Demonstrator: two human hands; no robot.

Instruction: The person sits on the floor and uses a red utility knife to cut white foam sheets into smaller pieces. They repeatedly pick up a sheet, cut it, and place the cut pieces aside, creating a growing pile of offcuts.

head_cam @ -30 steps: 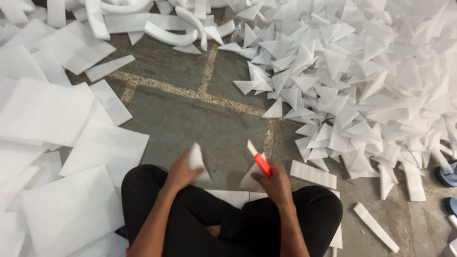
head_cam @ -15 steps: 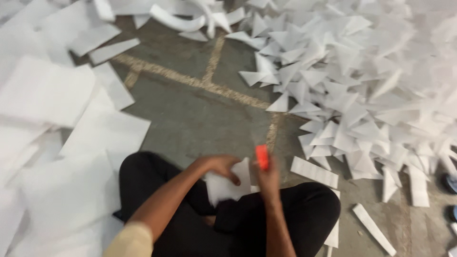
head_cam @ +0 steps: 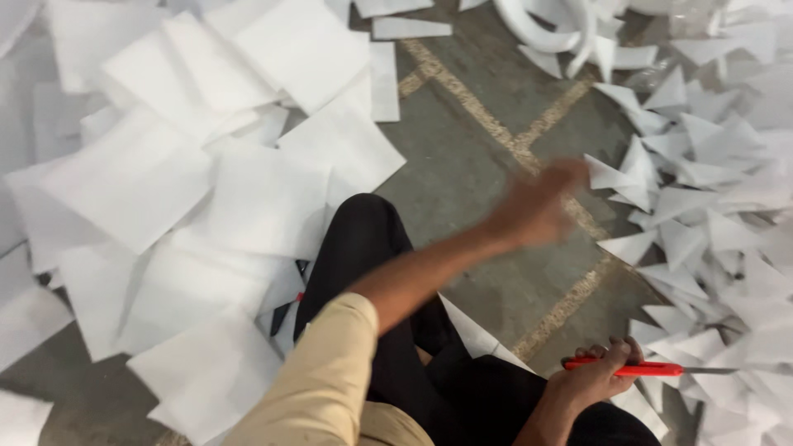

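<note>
- On the concrete floor (head_cam: 479, 157), a person is seated with legs in black trousers (head_cam: 372, 248); white foam sheet material is spread to both sides.
- To the person's left, a loose stack of large uncut square foam sheets (head_cam: 190, 190) is seen. A good number remain, so the cutting is judged far from finished.
- To the person's right, a wide heap of cut foam triangles (head_cam: 710, 206) is laid out. A large share of the work is judged done already.
- A partly hidden white foam piece (head_cam: 475, 330) is seen across the lap, between the legs.
- The left hand (head_cam: 537, 206) is stretched out toward the near edge of the triangle heap. It is blurred by motion; it cannot be told whether the fingers are spread or pinching, and no piece is clearly seen in it.
- The right hand (head_cam: 595, 380) is closed around the red handle of a utility knife (head_cam: 636, 368), held low beside the right thigh with the blade pointing at the triangles.
- Compared with the frame half a second earlier, the left hand has left the lap, where it was at the foam piece beside the knife, and has swung out to the heap.
- The knife was held upright then; it is now held level.
- The view has turned leftward, so more of the uncut stack is shown.
</note>
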